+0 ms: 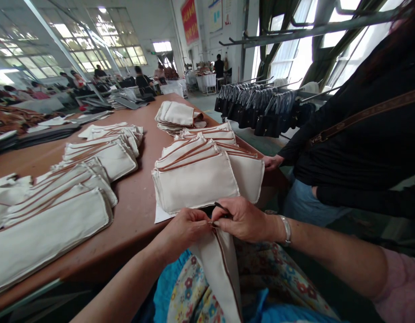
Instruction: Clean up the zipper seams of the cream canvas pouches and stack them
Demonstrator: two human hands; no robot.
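Observation:
A cream fabric piece with a brown edge hangs over the lap, its top end at my fingers. My left hand is closed, pinching that top end. My right hand is closed around a small dark tool, whose tip is hidden among the fingers and loose threads beside the left fingertips. Just beyond both hands, a stack of cream pieces with brown edges lies on the brown table.
More cream stacks lie along the left of the table, and another farther back. At the right stands a person in black, one hand at the table's edge. Dark bags hang on a rack behind.

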